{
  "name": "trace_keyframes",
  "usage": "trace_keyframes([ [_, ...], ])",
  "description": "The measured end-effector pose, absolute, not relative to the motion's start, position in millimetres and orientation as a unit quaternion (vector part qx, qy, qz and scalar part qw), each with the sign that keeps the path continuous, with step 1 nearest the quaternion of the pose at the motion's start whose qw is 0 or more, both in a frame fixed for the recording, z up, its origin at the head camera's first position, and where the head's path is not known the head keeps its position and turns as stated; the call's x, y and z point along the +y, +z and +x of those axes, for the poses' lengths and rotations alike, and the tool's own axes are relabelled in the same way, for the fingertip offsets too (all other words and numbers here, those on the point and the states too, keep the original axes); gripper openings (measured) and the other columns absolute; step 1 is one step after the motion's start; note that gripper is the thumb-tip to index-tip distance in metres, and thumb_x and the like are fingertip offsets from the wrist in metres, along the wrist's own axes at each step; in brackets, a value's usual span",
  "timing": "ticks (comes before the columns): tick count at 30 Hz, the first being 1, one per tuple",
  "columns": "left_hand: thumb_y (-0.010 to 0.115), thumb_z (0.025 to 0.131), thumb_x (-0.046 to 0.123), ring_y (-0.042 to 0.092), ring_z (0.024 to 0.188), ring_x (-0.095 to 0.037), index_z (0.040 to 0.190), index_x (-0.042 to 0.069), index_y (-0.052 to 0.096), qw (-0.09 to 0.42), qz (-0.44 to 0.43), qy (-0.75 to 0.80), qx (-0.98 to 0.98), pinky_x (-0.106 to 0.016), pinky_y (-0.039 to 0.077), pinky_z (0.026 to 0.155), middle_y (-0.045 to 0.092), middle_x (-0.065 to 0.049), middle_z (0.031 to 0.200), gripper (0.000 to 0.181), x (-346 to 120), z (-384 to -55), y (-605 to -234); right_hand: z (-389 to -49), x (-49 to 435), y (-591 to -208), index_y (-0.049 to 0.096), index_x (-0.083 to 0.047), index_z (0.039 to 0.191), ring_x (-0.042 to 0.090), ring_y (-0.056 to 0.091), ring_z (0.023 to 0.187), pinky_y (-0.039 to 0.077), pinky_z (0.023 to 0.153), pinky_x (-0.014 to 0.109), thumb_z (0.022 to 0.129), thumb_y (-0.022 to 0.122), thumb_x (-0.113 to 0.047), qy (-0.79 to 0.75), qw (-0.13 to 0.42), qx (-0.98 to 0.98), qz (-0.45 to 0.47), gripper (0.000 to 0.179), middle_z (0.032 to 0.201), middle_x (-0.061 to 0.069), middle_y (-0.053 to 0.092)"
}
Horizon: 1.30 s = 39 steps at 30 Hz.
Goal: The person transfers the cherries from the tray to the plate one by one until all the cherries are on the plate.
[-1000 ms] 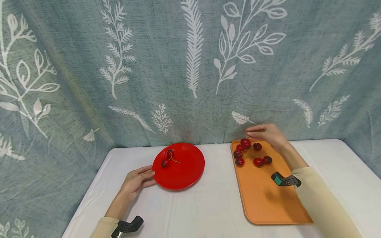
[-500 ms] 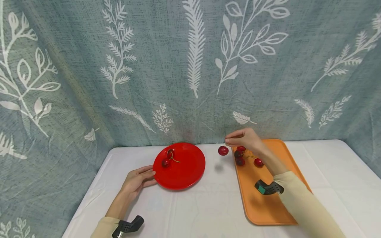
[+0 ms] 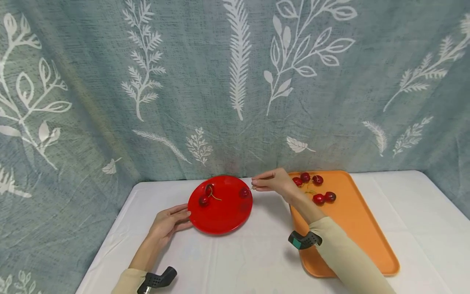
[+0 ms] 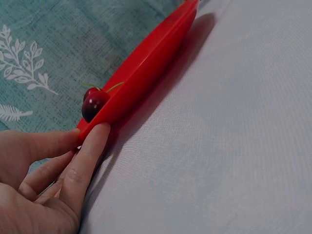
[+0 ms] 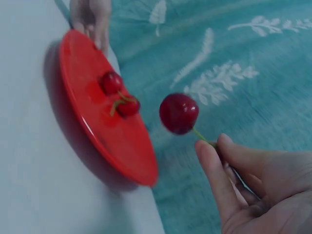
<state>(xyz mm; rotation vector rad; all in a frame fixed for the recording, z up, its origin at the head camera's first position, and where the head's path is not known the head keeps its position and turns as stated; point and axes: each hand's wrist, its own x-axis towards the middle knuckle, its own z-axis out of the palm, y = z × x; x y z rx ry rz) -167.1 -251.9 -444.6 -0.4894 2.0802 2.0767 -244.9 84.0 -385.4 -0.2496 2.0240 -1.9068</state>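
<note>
A red plate (image 3: 224,218) stands at the left-middle of the white table. My left hand (image 3: 169,223) holds its left rim between thumb and fingers, as the left wrist view also shows. Two cherries (image 3: 203,200) with green stems lie on the plate near its left side. My right hand (image 3: 276,181) pinches the stem of another cherry (image 5: 179,113) between thumb and fingertips. This cherry hangs free over the plate's right edge. In the right wrist view, the plate (image 5: 109,141) and its two cherries appear beyond the held one.
An orange tray (image 3: 361,237) lies to the right, partly under my right forearm. Several cherries (image 3: 318,199) rest in its far half; the forearm may hide others. A blue-green curtain (image 3: 205,81) with white leaf prints hangs behind the table (image 3: 257,253).
My right hand has carried the cherry by its stem leftward, from above the tray across the table to the plate's right edge. My left hand and the plate have stayed put.
</note>
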Motion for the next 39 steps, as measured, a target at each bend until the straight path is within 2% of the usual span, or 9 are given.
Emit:
trace_keyframes([
  [4, 0.061, 0.096, 0.008, 0.071, 0.092, -0.018, 0.141, -0.007, 0.045, 0.082, -0.167, 0.693, 0.696, -0.033, 0.059, 0.080, 0.060, -0.022, 0.130, 0.050, -253.9, -167.5, -444.9, -242.5, 65.9, -391.8, 0.063, 0.014, 0.118, 0.019, 0.073, 0.087, 0.050, 0.096, 0.051, 0.092, 0.065, 0.000, -0.681, 0.195, 0.701, -0.084, 0.030, 0.105, 0.021, 0.071],
  [11, 0.062, 0.096, 0.009, 0.071, 0.092, -0.018, 0.140, -0.007, 0.046, 0.083, -0.164, 0.693, 0.698, -0.033, 0.059, 0.080, 0.060, -0.021, 0.129, 0.049, -250.4, -168.7, -445.6, -240.7, 42.4, -407.7, 0.063, 0.017, 0.115, 0.024, 0.073, 0.090, 0.057, 0.086, 0.038, 0.094, 0.059, 0.005, -0.696, 0.205, 0.684, -0.080, 0.025, 0.106, 0.025, 0.070],
  [15, 0.063, 0.095, 0.008, 0.071, 0.092, -0.018, 0.140, -0.008, 0.045, 0.085, -0.166, 0.696, 0.693, -0.034, 0.059, 0.080, 0.060, -0.022, 0.129, 0.051, -248.4, -167.3, -446.9, -238.9, 29.1, -415.2, 0.065, 0.015, 0.114, 0.026, 0.072, 0.091, 0.059, 0.081, 0.034, 0.093, 0.060, 0.004, -0.696, 0.217, 0.681, -0.070, 0.024, 0.105, 0.024, 0.070],
  [20, 0.062, 0.095, 0.006, 0.071, 0.091, -0.018, 0.140, -0.008, 0.044, 0.084, -0.164, 0.700, 0.690, -0.035, 0.059, 0.080, 0.060, -0.022, 0.128, 0.050, -249.4, -167.7, -446.8, -236.6, 12.4, -422.6, 0.066, 0.014, 0.114, 0.026, 0.072, 0.092, 0.059, 0.081, 0.033, 0.092, 0.063, 0.003, -0.706, 0.233, 0.666, -0.058, 0.025, 0.103, 0.023, 0.071],
  [27, 0.062, 0.095, 0.007, 0.071, 0.091, -0.018, 0.140, -0.008, 0.045, 0.085, -0.163, 0.698, 0.692, -0.036, 0.059, 0.080, 0.060, -0.021, 0.128, 0.050, -251.8, -169.4, -443.9, -238.4, -6.0, -428.9, 0.065, 0.015, 0.114, 0.024, 0.073, 0.086, 0.059, 0.079, 0.033, 0.093, 0.062, 0.002, -0.731, 0.228, 0.642, -0.048, 0.024, 0.101, 0.023, 0.071],
  [34, 0.061, 0.096, 0.006, 0.071, 0.091, -0.019, 0.140, -0.008, 0.045, 0.084, -0.158, 0.699, 0.692, -0.035, 0.059, 0.079, 0.059, -0.023, 0.130, 0.049, -250.6, -169.8, -442.1, -240.7, -22.2, -433.2, 0.065, 0.013, 0.116, 0.029, 0.072, 0.093, 0.058, 0.082, 0.034, 0.094, 0.061, 0.000, -0.735, 0.250, 0.630, -0.035, 0.026, 0.104, 0.024, 0.071],
  [39, 0.061, 0.096, 0.005, 0.071, 0.090, -0.019, 0.140, -0.009, 0.045, 0.084, -0.155, 0.701, 0.692, -0.034, 0.060, 0.079, 0.061, -0.022, 0.126, 0.048, -251.1, -169.9, -442.5, -241.4, -27.9, -438.2, 0.067, 0.010, 0.115, 0.027, 0.072, 0.091, 0.059, 0.081, 0.032, 0.093, 0.063, -0.002, -0.733, 0.254, 0.632, -0.013, 0.025, 0.103, 0.021, 0.072],
])
